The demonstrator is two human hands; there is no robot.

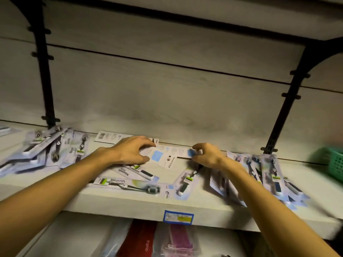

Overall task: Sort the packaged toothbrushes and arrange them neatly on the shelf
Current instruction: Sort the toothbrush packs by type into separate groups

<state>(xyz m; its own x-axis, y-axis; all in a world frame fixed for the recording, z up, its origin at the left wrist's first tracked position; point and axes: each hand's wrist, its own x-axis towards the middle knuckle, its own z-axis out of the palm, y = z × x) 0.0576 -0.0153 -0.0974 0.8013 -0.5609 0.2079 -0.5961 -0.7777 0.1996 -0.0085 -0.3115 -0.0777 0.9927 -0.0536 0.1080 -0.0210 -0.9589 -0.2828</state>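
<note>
Sorting: both hands work at the back of the shelf (130, 204), on face-down toothbrush packs.
Left hand (130, 151): fingers curled, pinching the white face-down pack (161, 156).
Right hand (207, 156): pinching a blue-marked card edge (191, 152), probably the same pack; blur hides it.
Risk: front packs (128, 184) lie near the shelf lip, so a sweeping forearm could knock them off.
Count: 2 hands, 3 face-up packs in the middle, 1 left pile (37, 151), 1 right pile (269, 175), 1 green basket (332, 164).
</note>
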